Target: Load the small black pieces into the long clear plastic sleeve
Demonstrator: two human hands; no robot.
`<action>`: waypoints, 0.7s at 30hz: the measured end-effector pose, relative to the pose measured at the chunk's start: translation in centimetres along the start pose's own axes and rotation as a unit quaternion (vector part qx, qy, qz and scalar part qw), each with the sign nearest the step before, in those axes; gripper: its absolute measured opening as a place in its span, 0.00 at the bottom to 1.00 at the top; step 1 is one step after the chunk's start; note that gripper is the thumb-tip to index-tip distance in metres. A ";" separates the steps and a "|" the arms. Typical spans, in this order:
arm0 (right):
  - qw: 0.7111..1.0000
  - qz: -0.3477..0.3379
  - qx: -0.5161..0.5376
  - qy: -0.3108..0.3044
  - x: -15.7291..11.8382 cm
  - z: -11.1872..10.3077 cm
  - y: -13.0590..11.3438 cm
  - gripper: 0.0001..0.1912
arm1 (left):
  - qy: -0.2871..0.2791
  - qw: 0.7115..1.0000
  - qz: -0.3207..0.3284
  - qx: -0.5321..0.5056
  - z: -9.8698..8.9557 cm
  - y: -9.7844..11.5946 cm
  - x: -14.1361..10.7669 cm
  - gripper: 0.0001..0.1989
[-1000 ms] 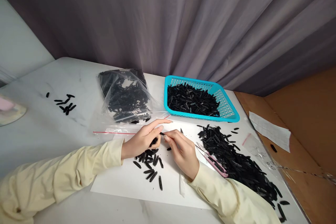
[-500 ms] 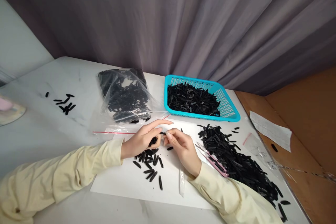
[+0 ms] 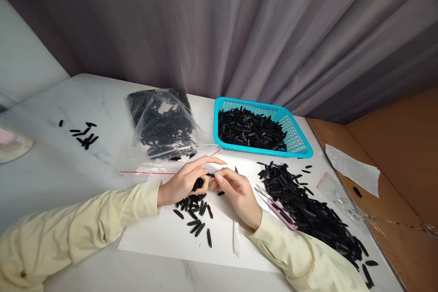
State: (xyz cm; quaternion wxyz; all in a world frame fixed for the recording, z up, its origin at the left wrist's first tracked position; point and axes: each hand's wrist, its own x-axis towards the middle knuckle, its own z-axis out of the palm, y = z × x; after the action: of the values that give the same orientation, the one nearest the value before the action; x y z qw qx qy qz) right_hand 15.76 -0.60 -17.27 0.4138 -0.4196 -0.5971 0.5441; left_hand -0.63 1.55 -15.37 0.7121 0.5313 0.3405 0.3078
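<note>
Several black pieces are bunched in my left hand point(image 3: 191, 178), whose fingers curl round them while the index finger stretches right. A single slim black piece point(image 3: 211, 174) spans the gap between both hands, pinched by the thumb and fingers of my right hand point(image 3: 237, 189). Below them, loose black pieces point(image 3: 195, 223) lie on a white sheet point(image 3: 153, 242). A narrow blade-like tool point(image 3: 237, 237) with a clear wrapped handle lies partly under my right hand. Pink-handled scissors point(image 3: 278, 210) rest right of that hand, against a large black pile point(image 3: 311, 210).
A blue basket point(image 3: 263, 149) of black pieces stands at the back. Left of it lies a clear bag point(image 3: 164, 123) of black pieces. More pieces point(image 3: 85, 139) are scattered at left. A paper slip point(image 3: 352, 169) lies on brown cardboard point(image 3: 397, 205) at right.
My right fingertips and the slim black piece have shifted slightly left, closer to my left hand. Both hands keep their hold.
</note>
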 end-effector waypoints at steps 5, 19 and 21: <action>1.000 -0.001 0.008 0.008 0.0 0.1 -0.1 0.12 | 0.001 1.000 0.000 0.009 -0.1 0.1 0.0 0.18; 0.999 -0.024 -0.017 0.020 -0.1 0.1 -0.1 0.11 | -0.004 1.000 0.014 0.010 -0.1 -0.1 0.3 0.18; 0.999 -0.030 -0.029 0.024 -0.1 0.2 -0.2 0.11 | -0.002 1.000 0.013 -0.001 0.0 -0.1 0.2 0.18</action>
State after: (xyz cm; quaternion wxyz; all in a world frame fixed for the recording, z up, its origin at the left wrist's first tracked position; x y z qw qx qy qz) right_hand 15.63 -0.77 -17.08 0.4314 -0.4262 -0.6154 0.5036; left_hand -0.51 1.71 -15.47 0.7090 0.5356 0.3320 0.3167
